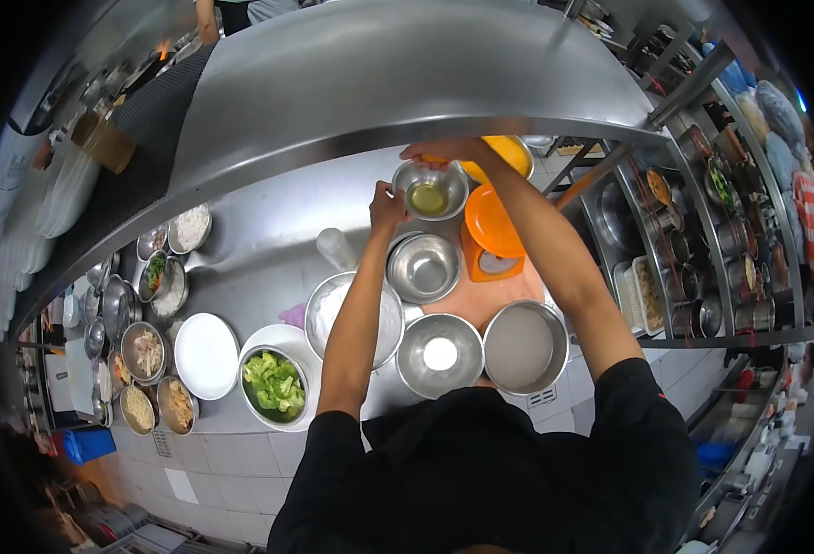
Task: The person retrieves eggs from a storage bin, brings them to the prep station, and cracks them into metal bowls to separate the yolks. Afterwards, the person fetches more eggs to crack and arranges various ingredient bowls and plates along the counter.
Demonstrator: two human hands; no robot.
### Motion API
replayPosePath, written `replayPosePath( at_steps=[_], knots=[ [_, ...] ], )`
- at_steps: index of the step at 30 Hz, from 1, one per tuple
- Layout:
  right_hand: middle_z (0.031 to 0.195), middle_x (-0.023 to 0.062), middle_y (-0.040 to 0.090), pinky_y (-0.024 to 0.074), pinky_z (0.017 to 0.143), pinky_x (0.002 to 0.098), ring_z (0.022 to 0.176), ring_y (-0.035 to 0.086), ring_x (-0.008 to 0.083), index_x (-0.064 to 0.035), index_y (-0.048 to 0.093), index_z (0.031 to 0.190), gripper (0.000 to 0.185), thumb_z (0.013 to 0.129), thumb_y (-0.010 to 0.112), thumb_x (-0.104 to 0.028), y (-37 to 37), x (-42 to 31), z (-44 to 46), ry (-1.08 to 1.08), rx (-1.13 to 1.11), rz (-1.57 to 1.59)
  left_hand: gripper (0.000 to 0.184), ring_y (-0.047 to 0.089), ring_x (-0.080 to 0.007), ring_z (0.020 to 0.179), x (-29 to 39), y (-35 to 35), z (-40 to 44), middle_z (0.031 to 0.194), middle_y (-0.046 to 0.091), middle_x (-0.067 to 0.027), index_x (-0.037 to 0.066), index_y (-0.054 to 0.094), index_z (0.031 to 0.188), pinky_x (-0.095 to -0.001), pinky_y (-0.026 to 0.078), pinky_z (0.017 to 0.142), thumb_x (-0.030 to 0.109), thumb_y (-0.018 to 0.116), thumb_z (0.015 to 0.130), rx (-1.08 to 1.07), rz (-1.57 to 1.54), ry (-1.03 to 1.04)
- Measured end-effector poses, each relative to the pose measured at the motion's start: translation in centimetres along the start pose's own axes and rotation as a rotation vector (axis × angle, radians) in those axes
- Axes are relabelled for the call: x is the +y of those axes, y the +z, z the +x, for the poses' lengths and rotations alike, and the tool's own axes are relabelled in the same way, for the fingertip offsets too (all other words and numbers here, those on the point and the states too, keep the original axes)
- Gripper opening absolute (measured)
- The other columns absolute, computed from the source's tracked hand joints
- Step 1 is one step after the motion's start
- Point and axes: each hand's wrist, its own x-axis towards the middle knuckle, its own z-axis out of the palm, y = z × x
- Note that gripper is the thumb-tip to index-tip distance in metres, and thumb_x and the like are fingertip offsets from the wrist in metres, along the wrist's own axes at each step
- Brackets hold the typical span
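A metal bowl (458,196) with clear yellowish liquid (427,198) in it stands at the far side of the counter. My left hand (388,205) is closed at its left rim, fingers pinching the edge. Over the far rim my right hand (439,153) is held with curled fingers, close under the shelf edge; what lies in them is hard to see. Right of this bowl is an orange scale (492,270) with an orange plate (493,220) on top. A yellow-orange bowl (516,155) sits behind my right forearm. Nearer me stand stacked metal bowls (423,268).
A steel shelf (407,74) overhangs the far counter. Around my forearms stand a bowl of white powder (384,319), broccoli (275,383), an empty metal bowl (416,355) and a round pan (523,347). White plates (206,355) and several food bowls lie left; a rack (730,337) stands right.
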Motion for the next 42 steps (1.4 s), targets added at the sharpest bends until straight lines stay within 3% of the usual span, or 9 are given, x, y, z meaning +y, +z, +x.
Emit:
replayPosePath(
  at_steps=[3,24,31,33,34,36,38,40,42],
  knots=[
    [0.062,0.0059,0.059,0.0488,0.053,0.0272,0.054,0.056,0.0145,-0.004,0.064,0.071,0.032,0.081,0.063,-0.034,1.8,0.6,0.2,0.086,0.033,-0.075,0.019,0.063,-0.0223,0.048,0.0,-0.1,-0.6,0.068,0.064,-0.0151,0.005,0.043,0.093,-0.033,0.053,0.046,0.018,0.056,0.087,0.012,-0.001,0.01],
    [0.064,-0.0005,0.052,0.0417,0.051,0.0247,0.058,0.049,0.0093,-0.0082,0.056,0.072,0.033,0.084,0.065,-0.037,-2.9,4.2,-3.1,-0.032,0.042,0.361,0.02,0.064,-0.0223,0.051,-0.6,0.7,-2.6,0.068,0.063,-0.0159,0.004,0.045,0.098,-0.033,0.053,0.046,0.018,0.055,0.087,0.074,-0.038,-0.006],
    [0.084,0.0058,0.06,0.0525,0.067,0.0305,0.074,0.06,0.0153,-0.0089,0.059,0.092,0.025,0.082,0.069,-0.03,-7.0,14.1,-3.3,0.013,0.43,0.572,0.023,0.065,-0.0227,0.052,-1.9,0.2,-1.3,0.073,0.065,-0.0166,0.003,0.045,0.1,-0.0333,0.055,0.052,0.019,0.055,0.087,0.132,0.07,-0.067],
    [0.098,0.0107,0.056,0.0567,0.078,0.0386,0.082,0.061,0.0217,-0.0024,0.057,0.113,0.041,0.081,0.071,-0.025,-8.2,17.1,-3.6,-0.181,0.351,-0.838,0.025,0.066,-0.0212,0.053,-2.4,-0.4,-0.9,0.075,0.065,-0.0159,0.003,0.044,0.102,-0.0314,0.055,0.051,0.02,0.055,0.087,0.141,0.104,-0.105],
    [0.098,0.0107,0.056,0.0567,0.078,0.0386,0.082,0.061,0.0217,-0.0024,0.057,0.113,0.041,0.081,0.071,-0.025,-7.8,16.0,-4.3,-0.188,0.344,-0.836,0.025,0.066,-0.0212,0.053,-2.1,-0.5,-1.1,0.075,0.065,-0.0159,0.003,0.044,0.102,-0.0314,0.055,0.051,0.02,0.055,0.087,0.148,0.105,-0.111],
    [0.107,0.012,0.057,0.055,0.082,0.0376,0.093,0.061,0.0251,-0.0071,0.055,0.12,0.047,0.081,0.071,-0.027,-6.7,14.1,-5.2,0.257,0.596,0.372,0.029,0.065,-0.0192,0.055,-1.8,-0.8,-1.9,0.076,0.064,-0.0148,0.003,0.043,0.104,-0.0297,0.056,0.051,0.023,0.056,0.087,0.149,-0.037,-0.06],
    [0.12,0.0112,0.056,0.0531,0.085,0.0375,0.101,0.06,0.024,-0.0086,0.056,0.121,0.051,0.079,0.072,-0.033,-7.8,15.7,-4.7,0.206,0.521,0.329,0.032,0.064,-0.0179,0.058,-2.0,-1.0,-1.4,0.078,0.062,-0.0144,0.001,0.042,0.105,-0.0285,0.056,0.05,0.024,0.057,0.088,0.138,-0.106,-0.071],
    [0.124,0.0122,0.056,0.0513,0.086,0.0358,0.106,0.058,0.0228,-0.007,0.056,0.123,0.06,0.078,0.071,-0.043,-8.6,15.5,-4.0,0.071,0.532,-0.461,0.032,0.064,-0.0181,0.057,0.1,-1.5,-2.5,0.08,0.062,-0.0153,-0.002,0.04,0.105,-0.0281,0.056,0.05,0.022,0.056,0.089,0.1,-0.244,-0.028],
    [0.123,0.0145,0.057,0.0479,0.09,0.0369,0.111,0.057,0.027,-0.0025,0.055,0.124,0.06,0.08,0.069,-0.041,-5.7,12.9,-6.1,-0.135,0.755,-0.026,0.033,0.063,-0.0177,0.057,2.3,-2.6,-3.3,0.08,0.061,-0.0164,-0.004,0.039,0.106,-0.0279,0.056,0.049,0.021,0.055,0.09,0.073,-0.324,-0.023]
  ],
)
